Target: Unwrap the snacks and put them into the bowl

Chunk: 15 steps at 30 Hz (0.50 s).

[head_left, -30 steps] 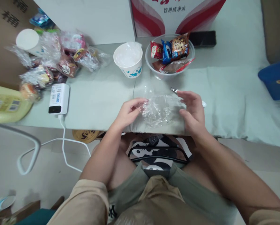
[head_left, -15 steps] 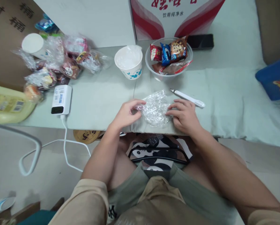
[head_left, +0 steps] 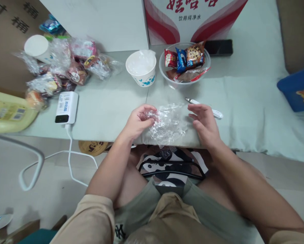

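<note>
A crumpled piece of clear plastic wrap (head_left: 168, 122) lies at the near edge of the pale green table (head_left: 106, 108). My left hand (head_left: 138, 121) pinches its left end between thumb and fingers. To the right, my right hand (head_left: 204, 123) hovers beside the wrap with its fingers spread, holding nothing. A white pen-shaped cutter (head_left: 205, 107) lies just behind the right hand.
A white paper cup (head_left: 141, 67) lined with plastic and a clear bowl of snack packets (head_left: 184, 64) stand behind the wrap. A heap of wrapped snacks (head_left: 62, 64), a second cup (head_left: 36, 48) and a white power bank (head_left: 67, 107) sit at the left. A red-and-white box (head_left: 192, 17) stands behind.
My right hand has lifted off the wrap and opened. The wrap, pressed flat half a second ago, is now looser and raised at its left end in my left hand.
</note>
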Available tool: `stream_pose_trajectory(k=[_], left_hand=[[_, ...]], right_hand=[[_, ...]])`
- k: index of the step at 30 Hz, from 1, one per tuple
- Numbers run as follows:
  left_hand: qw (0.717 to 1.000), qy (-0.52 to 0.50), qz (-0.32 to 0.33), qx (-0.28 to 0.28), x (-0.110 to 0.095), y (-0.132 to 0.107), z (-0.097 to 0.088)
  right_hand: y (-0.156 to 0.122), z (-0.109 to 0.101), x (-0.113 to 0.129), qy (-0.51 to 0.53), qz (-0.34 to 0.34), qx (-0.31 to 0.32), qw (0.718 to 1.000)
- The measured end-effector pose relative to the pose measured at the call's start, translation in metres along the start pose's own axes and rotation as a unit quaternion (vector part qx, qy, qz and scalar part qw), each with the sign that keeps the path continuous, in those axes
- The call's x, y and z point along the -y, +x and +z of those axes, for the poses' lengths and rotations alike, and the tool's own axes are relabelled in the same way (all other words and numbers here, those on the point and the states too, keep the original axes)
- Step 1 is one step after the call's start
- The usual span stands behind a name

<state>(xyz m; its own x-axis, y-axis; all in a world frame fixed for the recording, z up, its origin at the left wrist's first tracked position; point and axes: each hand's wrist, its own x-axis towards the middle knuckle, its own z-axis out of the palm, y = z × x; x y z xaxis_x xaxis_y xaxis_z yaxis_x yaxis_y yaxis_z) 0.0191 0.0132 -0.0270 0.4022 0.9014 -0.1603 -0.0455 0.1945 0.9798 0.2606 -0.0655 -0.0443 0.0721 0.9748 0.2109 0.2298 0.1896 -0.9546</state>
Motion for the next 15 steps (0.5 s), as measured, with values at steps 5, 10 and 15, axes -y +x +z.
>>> stream_pose_trajectory(k=[5, 10, 15], left_hand=[[0.995, -0.035, -0.021, 0.087, -0.001, -0.006, 0.003], [0.995, -0.078, -0.037, 0.055, -0.001, -0.003, 0.007], [0.993, -0.046, -0.081, 0.073, 0.005, -0.001, 0.014]], right_hand=[[0.001, 0.011, 0.006, 0.125, 0.129, 0.099, 0.979], [0.002, 0.016, 0.016, 0.134, 0.192, 0.066, 0.970], [0.006, 0.015, 0.006, 0.131, 0.165, -0.005, 0.978]])
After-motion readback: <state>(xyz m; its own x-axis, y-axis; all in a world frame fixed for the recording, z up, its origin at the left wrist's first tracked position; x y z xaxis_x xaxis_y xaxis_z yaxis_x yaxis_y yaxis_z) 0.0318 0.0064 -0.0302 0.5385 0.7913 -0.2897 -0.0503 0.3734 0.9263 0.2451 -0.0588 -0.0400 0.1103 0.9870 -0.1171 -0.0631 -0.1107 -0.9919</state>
